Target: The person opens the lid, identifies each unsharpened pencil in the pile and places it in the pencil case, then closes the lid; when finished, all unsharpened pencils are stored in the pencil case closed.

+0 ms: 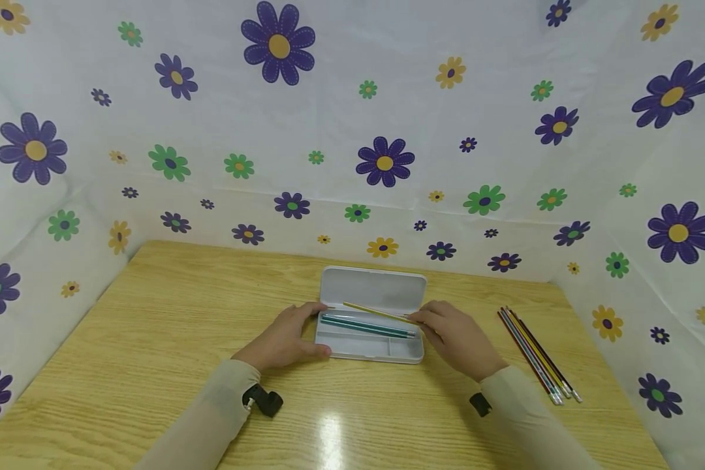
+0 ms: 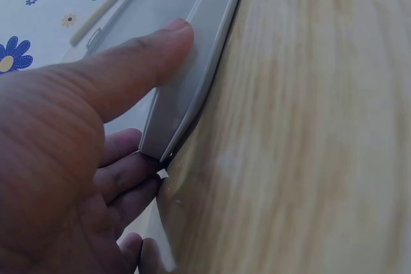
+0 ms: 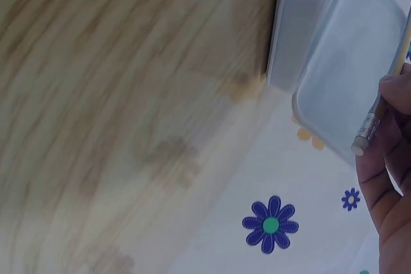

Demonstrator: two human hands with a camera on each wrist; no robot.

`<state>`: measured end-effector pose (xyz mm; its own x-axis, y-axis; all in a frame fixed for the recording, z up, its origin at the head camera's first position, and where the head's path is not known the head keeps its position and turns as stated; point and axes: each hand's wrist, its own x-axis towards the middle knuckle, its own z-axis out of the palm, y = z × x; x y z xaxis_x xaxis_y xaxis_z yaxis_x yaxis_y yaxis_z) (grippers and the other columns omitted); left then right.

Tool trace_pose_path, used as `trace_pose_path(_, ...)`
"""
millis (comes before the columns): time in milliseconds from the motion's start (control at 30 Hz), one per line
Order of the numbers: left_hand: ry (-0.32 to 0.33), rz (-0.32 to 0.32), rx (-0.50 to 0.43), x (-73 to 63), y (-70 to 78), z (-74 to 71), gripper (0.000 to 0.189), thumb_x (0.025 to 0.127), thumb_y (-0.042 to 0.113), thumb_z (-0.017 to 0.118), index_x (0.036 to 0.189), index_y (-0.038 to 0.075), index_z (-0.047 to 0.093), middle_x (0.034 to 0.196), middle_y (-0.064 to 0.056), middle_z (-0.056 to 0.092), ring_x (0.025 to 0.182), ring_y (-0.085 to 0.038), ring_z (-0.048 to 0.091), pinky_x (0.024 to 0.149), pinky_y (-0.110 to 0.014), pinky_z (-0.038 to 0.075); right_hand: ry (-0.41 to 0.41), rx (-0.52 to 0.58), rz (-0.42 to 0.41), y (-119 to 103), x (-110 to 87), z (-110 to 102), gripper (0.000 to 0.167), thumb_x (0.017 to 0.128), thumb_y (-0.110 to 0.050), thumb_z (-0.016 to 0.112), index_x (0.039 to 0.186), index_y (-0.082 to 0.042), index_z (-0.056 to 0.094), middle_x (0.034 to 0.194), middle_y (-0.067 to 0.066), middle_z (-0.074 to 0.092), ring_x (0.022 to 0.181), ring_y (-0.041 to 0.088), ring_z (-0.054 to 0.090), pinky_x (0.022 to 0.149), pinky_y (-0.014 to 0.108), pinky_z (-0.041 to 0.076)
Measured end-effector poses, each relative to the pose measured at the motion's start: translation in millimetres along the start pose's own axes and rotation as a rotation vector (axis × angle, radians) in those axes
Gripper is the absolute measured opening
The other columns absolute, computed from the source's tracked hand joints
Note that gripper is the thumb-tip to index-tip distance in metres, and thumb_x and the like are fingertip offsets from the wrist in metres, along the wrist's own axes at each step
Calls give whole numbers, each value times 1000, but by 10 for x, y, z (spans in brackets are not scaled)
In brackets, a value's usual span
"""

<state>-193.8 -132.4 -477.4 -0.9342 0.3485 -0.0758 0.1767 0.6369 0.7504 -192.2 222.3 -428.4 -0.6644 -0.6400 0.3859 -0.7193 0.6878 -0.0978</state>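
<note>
A white pencil case (image 1: 352, 346) lies open on the table, its lid (image 1: 373, 289) tilted back on the far side. Dark green pencils (image 1: 364, 325) rest in its long rear compartment. My left hand (image 1: 288, 338) holds the case by its left end, the thumb (image 2: 164, 49) on the front wall and the other fingers round the end and back. A yellow pencil (image 1: 373, 311) slants above the case, its tip toward the left. Close to its eraser end (image 3: 366, 136), my right hand (image 1: 455, 336) pinches it between thumb and fingers.
Several loose pencils (image 1: 537, 356) lie side by side on the wooden table (image 1: 200, 294), right of my right hand. A white cloth (image 1: 329, 117) with printed flowers stands behind the table and along both sides.
</note>
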Motion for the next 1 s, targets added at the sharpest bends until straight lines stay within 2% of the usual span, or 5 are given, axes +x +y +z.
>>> trace_pose_path(100,-2,3,-2,-2,-4,-1,88,78,47,90,152,22,49,152,-4,52,145,-35,40,117,-56,36,-12,15,-3,-30,52,81,26,91,-1,77,114,-12,75,109,1,69,102,18,67,86,37,59)
trace_pose_path(300,-6,-2,1,1,-2,-7,90,78,48,90,153,21,48,154,-5,51,146,-36,38,118,-56,35,-74,24,34,-94,137,192,25,92,-2,76,113,-16,74,107,-5,67,96,12,64,85,33,59)
trace_pose_path(433,-4,-3,1,2,-7,-6,91,77,49,90,153,20,47,154,-7,50,147,-37,37,118,-57,34,-113,12,23,-119,178,244,24,93,-2,76,112,-17,74,107,-6,67,97,10,64,87,31,58)
trace_pose_path(800,7,18,-11,-1,-9,-7,91,77,49,90,152,18,49,153,-9,51,146,-39,38,117,-59,35,-166,28,5,-161,278,310,19,93,-4,76,107,-18,77,102,-7,68,94,9,65,85,31,58)
trace_pose_path(1000,3,20,-6,5,-20,-3,91,77,50,90,152,19,48,153,-8,51,145,-38,39,117,-58,36,-227,31,46,-165,293,326,18,95,-6,74,107,-19,77,101,-7,68,92,8,64,83,31,58)
